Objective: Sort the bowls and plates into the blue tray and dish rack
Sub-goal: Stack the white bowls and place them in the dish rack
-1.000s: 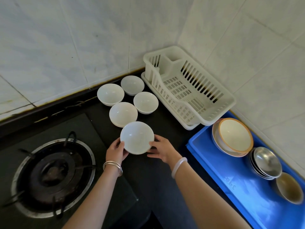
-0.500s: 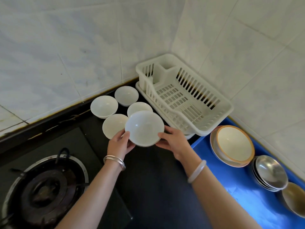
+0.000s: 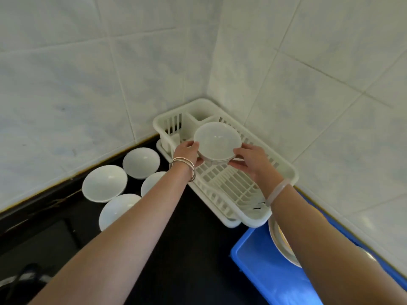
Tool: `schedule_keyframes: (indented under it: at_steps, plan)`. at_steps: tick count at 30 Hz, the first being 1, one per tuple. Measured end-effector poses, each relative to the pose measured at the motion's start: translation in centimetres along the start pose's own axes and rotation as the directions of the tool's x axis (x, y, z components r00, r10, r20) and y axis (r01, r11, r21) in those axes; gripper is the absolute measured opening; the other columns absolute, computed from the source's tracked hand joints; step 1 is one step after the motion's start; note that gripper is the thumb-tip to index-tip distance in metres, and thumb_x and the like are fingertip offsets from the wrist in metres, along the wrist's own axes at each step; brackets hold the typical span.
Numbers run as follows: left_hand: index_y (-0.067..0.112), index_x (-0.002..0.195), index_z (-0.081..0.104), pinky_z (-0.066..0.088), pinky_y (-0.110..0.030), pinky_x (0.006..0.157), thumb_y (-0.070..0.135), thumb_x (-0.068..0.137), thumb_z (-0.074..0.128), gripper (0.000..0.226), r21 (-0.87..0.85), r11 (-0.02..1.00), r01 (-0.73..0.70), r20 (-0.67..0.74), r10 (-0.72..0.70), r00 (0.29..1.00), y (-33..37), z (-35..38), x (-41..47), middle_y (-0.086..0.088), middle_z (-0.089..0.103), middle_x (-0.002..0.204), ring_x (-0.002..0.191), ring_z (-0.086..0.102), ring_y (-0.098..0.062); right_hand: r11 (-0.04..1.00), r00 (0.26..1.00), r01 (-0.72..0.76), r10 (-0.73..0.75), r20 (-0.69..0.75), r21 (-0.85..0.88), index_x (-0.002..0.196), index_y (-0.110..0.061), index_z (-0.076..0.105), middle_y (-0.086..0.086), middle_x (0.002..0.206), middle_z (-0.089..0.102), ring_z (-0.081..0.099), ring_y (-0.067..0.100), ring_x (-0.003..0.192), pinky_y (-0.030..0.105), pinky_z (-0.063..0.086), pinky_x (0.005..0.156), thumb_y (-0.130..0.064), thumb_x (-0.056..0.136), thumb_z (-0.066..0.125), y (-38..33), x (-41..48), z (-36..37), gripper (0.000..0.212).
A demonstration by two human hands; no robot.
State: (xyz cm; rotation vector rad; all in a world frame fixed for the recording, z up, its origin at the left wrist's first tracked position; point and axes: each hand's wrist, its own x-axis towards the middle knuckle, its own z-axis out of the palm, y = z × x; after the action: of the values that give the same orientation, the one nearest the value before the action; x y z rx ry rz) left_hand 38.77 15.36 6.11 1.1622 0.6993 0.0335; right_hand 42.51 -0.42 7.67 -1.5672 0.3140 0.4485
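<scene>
Bowl (image 3: 217, 139) over dish rack (image 3: 253, 220), fingers (image 3: 243, 149) of left hand (image 3: 186, 151), right hand (image 3: 253, 160) grasping; plate (image 3: 278, 241) in blue tray (image 3: 264, 271).

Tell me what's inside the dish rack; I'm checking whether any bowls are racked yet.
Only bare slats show in the dish rack. Left hand and right hand hold a white bowl over it, hiding the part beneath.

2 walls (image 3: 66, 73) of pale, faintly blue-veined tiles meet in a corner at the upper centre of the frame, evenly lit. A black countertop (image 3: 196, 245) fills the bottom, and a stove grate (image 3: 24, 276) shows at lower left.
</scene>
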Motion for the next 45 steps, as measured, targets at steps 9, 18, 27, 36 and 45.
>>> schedule_keyframes:
  at_steps: [9, 18, 27, 36, 45]
  plan:
    - [0.004, 0.127, 0.049, 0.051, -0.043, 0.071, 0.008, 0.095, 0.038, 0.034, 0.149, 0.986, 0.072, -0.013, -0.071, 0.997, -1.1, 3.5, 7.7, -0.021, 0.050, 0.129, 0.093, 0.051, -0.032, 0.996, 0.993, -0.088, 0.086, -0.078, -0.025, 0.104, -0.007, 0.060, 0.021, 0.118, 0.060, 0.063, 0.032, 0.099, 0.036, 0.056, 0.074, 0.001, 0.091, 0.052, 2.3, 8.4, 0.3, 0.017]
    - [0.001, 0.126, 0.050, 0.051, -0.043, 0.069, 0.008, 0.096, 0.036, 0.034, 0.240, 0.967, 0.086, -0.028, -0.081, 0.996, -2.3, 3.3, 10.9, -0.014, 0.045, 0.105, 0.091, 0.048, -0.032, 0.993, 0.991, -0.102, 0.096, -0.093, -0.063, 0.118, -0.003, 0.057, 0.016, 0.117, 0.058, 0.060, 0.031, 0.103, 0.035, 0.055, 0.075, -0.004, 0.094, 0.049, 4.0, 11.7, 1.3, 0.025]
    - [0.003, 0.127, 0.051, 0.048, -0.047, 0.092, 0.009, 0.097, 0.037, 0.034, 0.147, 0.984, 0.098, -0.042, -0.092, 0.995, -3.6, 3.4, 12.4, -0.010, 0.044, 0.105, 0.091, 0.048, -0.030, 0.999, 0.993, -0.036, 0.033, -0.111, -0.019, 0.123, -0.010, 0.056, 0.001, 0.095, 0.057, 0.059, 0.015, 0.078, 0.032, 0.054, 0.074, -0.017, 0.097, 0.047, 5.4, 12.8, 1.5, 0.028]
    - [0.002, 0.079, 0.060, 0.049, -0.042, 0.082, 0.007, 0.088, 0.040, 0.023, 0.142, 0.985, 0.096, -0.058, -0.088, 0.994, -3.2, 3.2, 12.4, -0.012, 0.054, 0.076, 0.078, 0.052, -0.029, 0.998, 0.985, -0.056, 0.057, -0.161, 0.010, 0.112, -0.017, 0.053, -0.001, 0.087, 0.058, 0.064, 0.025, 0.085, 0.039, 0.057, 0.080, -0.031, 0.098, 0.043, 4.9, 11.3, 1.9, 0.022]
    - [0.005, 0.077, 0.062, 0.039, -0.029, 0.064, 0.020, 0.090, 0.043, 0.027, 0.365, 0.929, -0.063, 0.023, 0.058, 0.998, -1.9, 0.6, 8.7, -0.008, 0.047, 0.062, 0.060, 0.043, -0.022, 0.943, 0.973, 0.117, -0.171, -0.152, -0.313, 0.115, -0.018, 0.057, 0.018, 0.122, 0.060, 0.061, 0.032, 0.099, 0.052, 0.049, 0.095, -0.029, 0.101, 0.035, 2.9, 5.8, 1.7, 0.029]
